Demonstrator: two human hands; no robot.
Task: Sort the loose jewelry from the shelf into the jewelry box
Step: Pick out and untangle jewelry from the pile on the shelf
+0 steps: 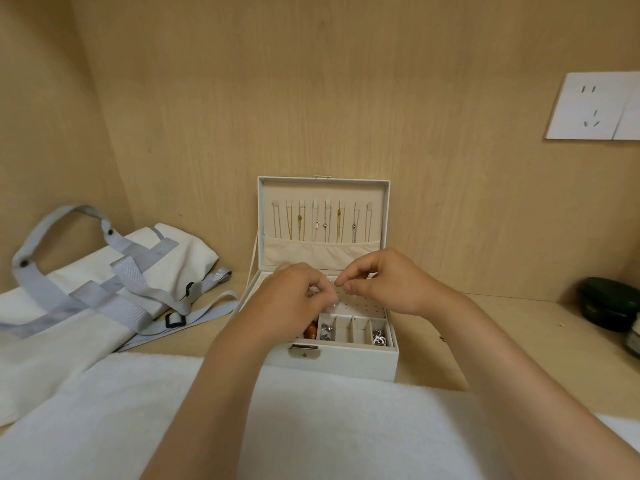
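A white jewelry box [346,358] stands open on the wooden shelf, its lid upright with several thin chains [322,221] hanging inside. The front compartments hold silver pieces [326,331], an orange item [310,330] and more silver pieces [379,336]. Behind them is a white panel with small holes [362,304]. My left hand [294,299] and my right hand [388,280] hover over that panel, fingertips pinched close together on something tiny. I cannot make out what the small thing is.
A white and grey tote bag [104,282] lies to the left of the box. A white towel [311,427] covers the near edge. A dark green case [606,303] sits at far right, and a white socket plate [595,105] is on the back wall.
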